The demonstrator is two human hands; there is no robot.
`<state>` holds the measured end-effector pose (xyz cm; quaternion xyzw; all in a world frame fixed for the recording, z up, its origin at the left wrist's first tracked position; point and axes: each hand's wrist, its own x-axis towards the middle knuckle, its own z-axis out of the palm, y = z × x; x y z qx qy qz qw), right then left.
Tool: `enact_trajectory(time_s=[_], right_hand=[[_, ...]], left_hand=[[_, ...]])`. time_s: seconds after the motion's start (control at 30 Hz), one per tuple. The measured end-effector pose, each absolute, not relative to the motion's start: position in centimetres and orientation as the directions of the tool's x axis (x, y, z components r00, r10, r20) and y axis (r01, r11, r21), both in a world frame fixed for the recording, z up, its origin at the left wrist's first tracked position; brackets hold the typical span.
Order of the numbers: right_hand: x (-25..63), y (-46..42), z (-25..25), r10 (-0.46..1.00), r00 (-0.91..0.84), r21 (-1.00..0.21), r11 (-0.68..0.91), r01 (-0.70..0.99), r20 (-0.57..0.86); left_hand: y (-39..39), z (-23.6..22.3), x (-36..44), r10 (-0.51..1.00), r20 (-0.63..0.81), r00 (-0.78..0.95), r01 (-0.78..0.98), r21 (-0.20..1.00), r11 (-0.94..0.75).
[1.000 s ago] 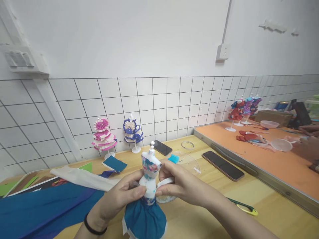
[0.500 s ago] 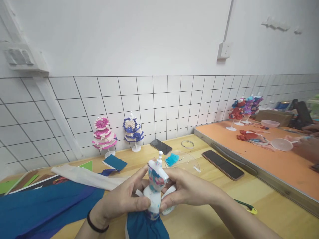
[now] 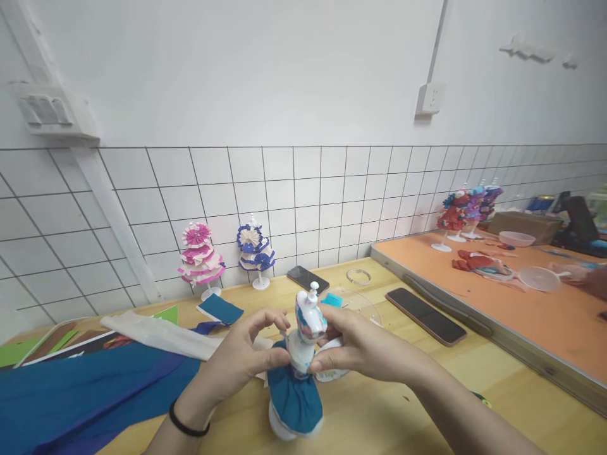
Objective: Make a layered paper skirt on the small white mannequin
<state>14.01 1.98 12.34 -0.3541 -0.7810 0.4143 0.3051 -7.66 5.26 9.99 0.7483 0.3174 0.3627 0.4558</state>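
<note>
A small white mannequin bust (image 3: 307, 328) with blue and pink blotches on its chest stands over the wooden table, wearing a teal crepe-paper skirt (image 3: 294, 398). My left hand (image 3: 239, 370), a black band on its wrist, pinches the mannequin's waist from the left. From the right, my right hand (image 3: 358, 347) pinches the same waist. Both hands are closed on the figure. A roll of white tape (image 3: 332, 370) lies partly hidden behind my right hand.
Teal crepe sheets (image 3: 90, 398) and a white strip (image 3: 156, 335) lie at left. Two finished paper-dress figures, pink (image 3: 200, 258) and blue (image 3: 255, 248), stand by the tiled wall. Two phones (image 3: 307, 279) (image 3: 425, 314) lie on the wood. An orange table (image 3: 502, 297) at right carries more figures and plastic lids.
The mannequin has shifted right and turned in my hands, and the skirt now hangs narrower beneath it. Both hands stay pinched at its waist.
</note>
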Motion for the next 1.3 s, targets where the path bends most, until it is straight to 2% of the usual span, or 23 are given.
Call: enact_trajectory(time_s=[0.1,0.23,0.4,0.53,0.63,0.8,0.9,1.0,1.03,1.17,1.3], right_hand=[[14.3,2.3,12.2,0.819,-0.555,-0.849,0.391,0.356,0.145],[14.4,2.4,12.4,0.832,-0.528,-0.804,0.428,0.413,0.171],[14.3,2.9,12.0,0.902,-0.351,-0.702,0.420,0.575,0.252],[14.3,3.5,11.1,0.930,-0.250,-0.668,0.368,0.647,0.269],[14.2,3.6,10.9,0.930,-0.239,-0.661,0.367,0.654,0.279],[14.1,3.5,10.9,0.929,-0.221,-0.634,0.365,0.682,0.297],[14.1,3.5,10.9,0.938,-0.206,-0.637,0.341,0.691,0.279],[14.0,3.5,10.9,0.937,-0.208,-0.625,0.343,0.701,0.281],[14.0,3.5,11.0,0.937,-0.206,-0.621,0.343,0.705,0.283],[13.5,3.0,11.4,0.937,-0.198,-0.614,0.339,0.713,0.287],[13.0,2.3,11.6,0.940,-0.194,-0.620,0.332,0.710,0.281]], left_hand=[[5.5,9.9,-7.5,0.794,0.265,0.547,0.120,0.914,-0.387],[5.6,9.9,-7.6,0.832,0.313,0.457,0.154,0.894,-0.421],[4.8,10.6,-7.6,0.829,0.398,0.393,0.183,0.850,-0.495],[3.2,11.8,-6.7,0.768,0.436,0.470,0.187,0.801,-0.569],[2.3,12.4,-5.9,0.722,0.398,0.566,0.203,0.782,-0.590],[2.6,12.2,-6.2,0.700,0.319,0.639,0.168,0.830,-0.531],[3.7,11.4,-6.8,0.773,0.346,0.531,0.087,0.886,-0.456],[4.4,10.5,-6.9,0.909,0.309,0.281,0.192,0.910,-0.369],[4.5,10.3,-6.7,0.920,0.297,0.256,0.239,0.903,-0.358],[4.0,9.6,-5.3,0.907,0.240,0.346,0.374,0.851,-0.368],[3.6,9.1,-3.5,0.917,0.318,0.243,0.441,0.805,-0.396]])
